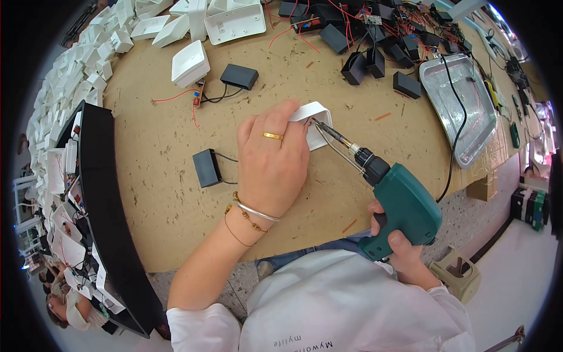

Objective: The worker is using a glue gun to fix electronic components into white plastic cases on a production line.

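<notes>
My left hand (272,146) is closed around a white plastic housing (314,111) above the middle of the table, its fingertips hidden inside or behind it. In my right hand (396,246) is a green pistol-grip soldering gun (407,205), one finger at the dark trigger. The gun's metal tip reaches the opening of the housing; whether it touches anything inside is too small to tell. Beside my left wrist lies a black rectangular box (206,168), with two dark wires running under the hand.
A white housing (190,63), a second black box (239,76) and wired parts lie farther back. White housings (70,76) pile up left, black boxes (381,47) far right. A metal tray (469,141) holds the cord across it. A black-walled bin (105,193) stands left.
</notes>
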The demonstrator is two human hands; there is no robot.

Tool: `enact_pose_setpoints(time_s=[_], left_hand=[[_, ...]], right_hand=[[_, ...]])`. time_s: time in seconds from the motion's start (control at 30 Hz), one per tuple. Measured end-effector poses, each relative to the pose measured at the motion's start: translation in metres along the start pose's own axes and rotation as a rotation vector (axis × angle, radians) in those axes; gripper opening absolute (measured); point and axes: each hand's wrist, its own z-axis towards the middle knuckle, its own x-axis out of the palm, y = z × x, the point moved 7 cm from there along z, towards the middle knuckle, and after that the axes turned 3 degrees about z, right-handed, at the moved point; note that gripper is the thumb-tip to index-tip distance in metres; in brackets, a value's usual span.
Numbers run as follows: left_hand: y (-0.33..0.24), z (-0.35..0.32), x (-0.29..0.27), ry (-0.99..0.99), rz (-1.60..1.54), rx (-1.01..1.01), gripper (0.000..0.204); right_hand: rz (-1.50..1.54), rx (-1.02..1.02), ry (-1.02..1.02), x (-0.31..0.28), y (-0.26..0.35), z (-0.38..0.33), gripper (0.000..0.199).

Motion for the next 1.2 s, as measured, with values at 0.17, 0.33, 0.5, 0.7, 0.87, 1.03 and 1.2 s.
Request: enact_pose_setpoints(time_s=[0.17,0.33,0.5,0.7,0.87,1.03,1.2], left_hand=[[0.0,0.0,-0.001,-0.001,-0.001,0.005,0.011],[0.0,0.0,-0.002,0.0,-0.008,0.005,0.01],[0.001,0.0,-0.001,0.012,-0.013,-0.001,0.01],[0.001,0.001,-0.001,0.009,-0.036,-0.004,0.01],[0.002,0.0,-0.001,0.004,-0.031,-0.008,0.01],[0.003,0.001,-0.002,-0.01,-0.036,-0.011,0.012],[0.003,0.0,-0.002,-0.013,-0.037,-0.013,0.013]], right_hand=[[-0.013,0.049,-0.002,-0.002,-0.003,-0.001,0.06],[-0.044,0.08,0.005,-0.002,-0.005,-0.002,0.061],[-0.071,0.105,0.045,0.001,-0.006,-0.001,0.061],[-0.055,0.058,-0.001,0.004,-0.003,0.0,0.057],[-0.119,0.095,0.025,0.001,-0.01,-0.002,0.055],[-0.086,0.046,0.011,0.007,-0.001,0.001,0.05],[-0.109,0.092,-0.002,0.004,-0.006,-0.001,0.051]])
